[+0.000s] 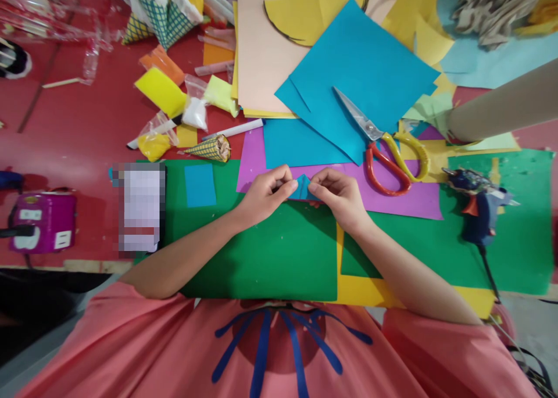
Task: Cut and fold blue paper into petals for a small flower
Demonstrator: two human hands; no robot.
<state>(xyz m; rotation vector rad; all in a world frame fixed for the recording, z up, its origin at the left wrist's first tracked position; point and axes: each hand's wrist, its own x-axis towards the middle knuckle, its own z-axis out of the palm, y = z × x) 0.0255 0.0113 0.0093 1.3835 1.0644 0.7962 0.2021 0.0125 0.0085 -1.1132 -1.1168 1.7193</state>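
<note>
Between my two hands is a small folded piece of blue paper (301,187), with creases running up to a point at its top. My left hand (271,193) pinches its left edge between thumb and forefinger. On the other edge, my right hand (337,193) pinches in the same way. Both hands hover over the green sheet (261,253) and the purple paper (401,203). A small blue paper square (200,185) lies flat to the left. Scissors (375,136) with one red and one yellow handle rest open on the blue sheets (357,67), up and right of my hands.
A glue gun (482,206) lies at the right, its cord trailing off the front edge. A thick pale post (505,101) rises behind it. On the left are a phone (142,209) and a purple power block (43,221). Clay packets (161,92) and a paper cone (211,148) sit further back.
</note>
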